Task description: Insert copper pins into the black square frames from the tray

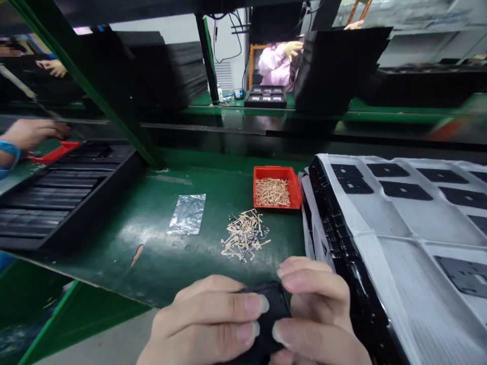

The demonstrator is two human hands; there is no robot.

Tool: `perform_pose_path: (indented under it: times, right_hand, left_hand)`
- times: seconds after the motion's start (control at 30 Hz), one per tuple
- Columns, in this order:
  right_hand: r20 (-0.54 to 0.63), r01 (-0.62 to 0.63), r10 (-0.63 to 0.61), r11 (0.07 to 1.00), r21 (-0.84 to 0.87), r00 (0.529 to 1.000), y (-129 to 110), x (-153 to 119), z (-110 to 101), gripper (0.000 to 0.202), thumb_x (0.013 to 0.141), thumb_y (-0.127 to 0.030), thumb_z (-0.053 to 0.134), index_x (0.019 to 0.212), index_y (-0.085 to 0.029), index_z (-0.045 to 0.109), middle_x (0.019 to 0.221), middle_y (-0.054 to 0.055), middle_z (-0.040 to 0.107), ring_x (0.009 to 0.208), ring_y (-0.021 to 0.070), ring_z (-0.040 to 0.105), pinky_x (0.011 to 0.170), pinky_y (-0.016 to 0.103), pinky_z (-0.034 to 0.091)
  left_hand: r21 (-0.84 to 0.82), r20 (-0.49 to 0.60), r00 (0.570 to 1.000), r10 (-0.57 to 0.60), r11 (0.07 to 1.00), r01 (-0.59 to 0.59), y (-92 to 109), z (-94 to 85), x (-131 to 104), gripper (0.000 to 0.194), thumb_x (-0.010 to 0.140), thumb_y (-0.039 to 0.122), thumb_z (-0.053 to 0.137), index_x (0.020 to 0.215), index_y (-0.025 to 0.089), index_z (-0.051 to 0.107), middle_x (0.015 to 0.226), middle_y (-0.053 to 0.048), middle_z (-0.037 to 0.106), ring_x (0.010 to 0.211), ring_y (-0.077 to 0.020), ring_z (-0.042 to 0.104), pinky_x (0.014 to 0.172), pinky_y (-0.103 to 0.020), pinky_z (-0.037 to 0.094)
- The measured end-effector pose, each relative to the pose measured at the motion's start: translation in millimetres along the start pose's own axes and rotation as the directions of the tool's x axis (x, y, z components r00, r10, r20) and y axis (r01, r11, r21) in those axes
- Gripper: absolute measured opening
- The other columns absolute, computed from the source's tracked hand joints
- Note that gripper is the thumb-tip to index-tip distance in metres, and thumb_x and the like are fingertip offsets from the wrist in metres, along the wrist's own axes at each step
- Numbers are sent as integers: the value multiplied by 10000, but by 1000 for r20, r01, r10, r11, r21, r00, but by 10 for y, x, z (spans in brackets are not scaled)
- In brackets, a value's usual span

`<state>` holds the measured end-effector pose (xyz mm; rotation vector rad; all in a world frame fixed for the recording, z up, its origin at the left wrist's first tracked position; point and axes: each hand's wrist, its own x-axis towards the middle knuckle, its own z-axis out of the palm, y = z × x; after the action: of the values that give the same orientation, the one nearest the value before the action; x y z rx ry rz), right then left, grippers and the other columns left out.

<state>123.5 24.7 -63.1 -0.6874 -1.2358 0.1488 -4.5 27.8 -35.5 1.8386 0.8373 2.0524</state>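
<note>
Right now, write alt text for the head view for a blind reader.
The left hand holds a flat black part, the right hand at its edge, by a green workbench. Beyond lie a pile of beige and grey pieces, a red bin of beige strips and a clear plastic bag.

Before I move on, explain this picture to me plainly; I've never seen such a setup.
There is no machine here, just a person's two bare hands. The single picture comes from a camera worn on the head, looking forward and down. The left hand holds a black part; the fingers of the right hand are at its right edge. Beyond them, on a green bench, lie a loose pile of small pieces, a clear plastic bag and a red bin holding similar pieces. To the right, dark flat plates lie on a white sheet. At far left, another person's hand shows.
</note>
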Motion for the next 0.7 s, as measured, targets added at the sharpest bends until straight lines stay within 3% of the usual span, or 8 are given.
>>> perform_pose_path:
  times: [0.1,0.2,0.4,0.47,0.53,0.6,0.67,0.7]
  right_hand:
    - [-11,31,-31,999,-14,999,-13,6,-11,290,1060,-301,632,772,-263,634,1009,23,681,877,204,616,781,427,535]
    - [81,7,-6,1000,-11,997,-42,62,-59,292,1067,-265,630,776,-241,627,954,5,676,919,187,627,847,399,536]
    - [139,-54,39,993,106,990,-67,180,-96,284,1047,-272,683,779,-211,608,720,-60,634,701,107,606,827,324,559]
    - [161,-150,127,978,145,979,-74,163,-107,276,1019,-322,722,777,-224,634,796,-36,675,795,132,652,873,340,557]
    - [187,-336,303,924,181,935,-89,125,-118,219,965,-433,774,855,-255,709,1010,14,703,951,178,675,862,348,559]
    - [231,-506,457,827,245,859,-111,87,-118,279,908,-547,802,1040,-306,758,1071,44,673,948,198,657,738,315,546]
    - [297,-582,503,736,345,812,-130,67,-102,348,935,-582,750,1170,-325,732,892,15,614,771,167,588,616,272,483]
    - [310,-589,501,708,390,808,-138,63,-91,280,979,-537,703,1167,-329,718,795,-12,555,698,152,531,590,260,449]
  left_hand:
    - [28,83,996,-41,999,38,24,-39,16,144,1020,329,707,947,266,814,908,-26,880,576,-177,795,486,-305,691]
    - [109,222,966,-130,988,108,56,-59,79,96,981,373,732,972,359,827,967,-31,884,703,-256,832,555,-400,726]
    - [158,242,947,-211,972,176,103,15,118,96,949,432,748,988,396,828,1040,-24,876,836,-292,841,647,-447,744]
    - [152,233,951,-205,973,172,113,22,86,101,960,432,736,999,406,825,1018,-9,877,808,-281,838,641,-439,744]
    - [137,189,966,-175,979,150,113,19,48,89,967,415,736,990,401,821,956,14,876,720,-247,823,601,-402,736]
    - [106,99,988,-116,989,106,98,11,15,75,966,379,754,961,349,822,888,30,870,618,-197,789,557,-335,719]
    - [33,36,998,-44,999,43,71,-9,-5,106,978,340,751,931,275,820,853,26,865,556,-156,766,528,-265,699]
    - [-6,47,999,-14,1000,15,57,-24,-12,122,984,329,748,924,248,816,845,21,866,540,-145,764,528,-242,696]
